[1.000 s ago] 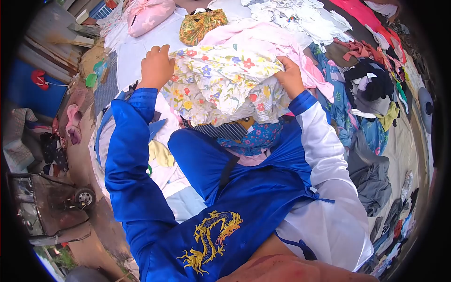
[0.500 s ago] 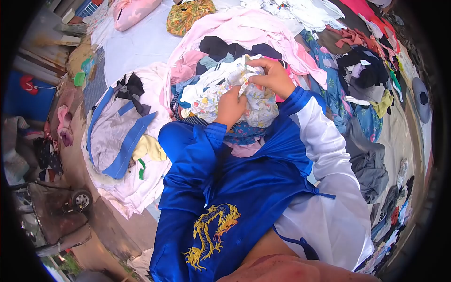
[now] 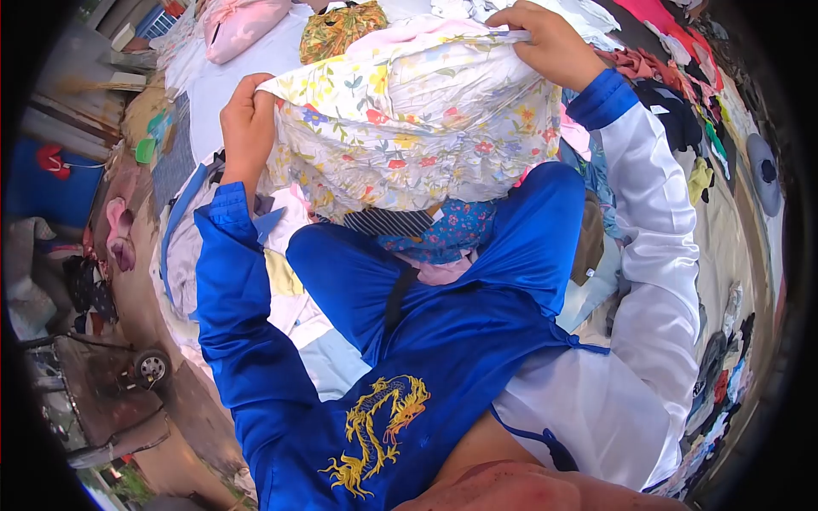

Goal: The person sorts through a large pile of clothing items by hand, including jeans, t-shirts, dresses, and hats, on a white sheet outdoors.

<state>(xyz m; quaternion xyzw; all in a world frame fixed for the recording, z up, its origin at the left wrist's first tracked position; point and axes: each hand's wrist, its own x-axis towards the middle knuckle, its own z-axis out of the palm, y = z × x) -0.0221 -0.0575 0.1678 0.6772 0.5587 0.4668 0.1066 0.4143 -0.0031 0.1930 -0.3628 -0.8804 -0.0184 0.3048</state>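
A white cloth with a flower print [image 3: 417, 128] is stretched out between my two hands, above my lap. My left hand [image 3: 249, 123] is closed on its upper left corner. At the upper right corner, my right hand [image 3: 545, 43] grips the edge with fingers and thumb. Below the cloth's lower edge, a striped dark piece [image 3: 388, 221] and a blue flowered fabric [image 3: 452, 232] show between my knees. The rest of that pile is mostly hidden behind the raised cloth.
A pink bundle [image 3: 243, 27] and a yellow-green patterned bag [image 3: 341, 31] lie at the top. Grey and blue clothing [image 3: 183, 226] is on the left. Dark clothes [image 3: 673, 115] and a yellow-green piece [image 3: 699, 180] lie right. A wheel [image 3: 152, 368] is at lower left.
The flowered cloth, bunched up before, is now lifted and spread wide. My left hand has moved left and up, my right hand up and right.
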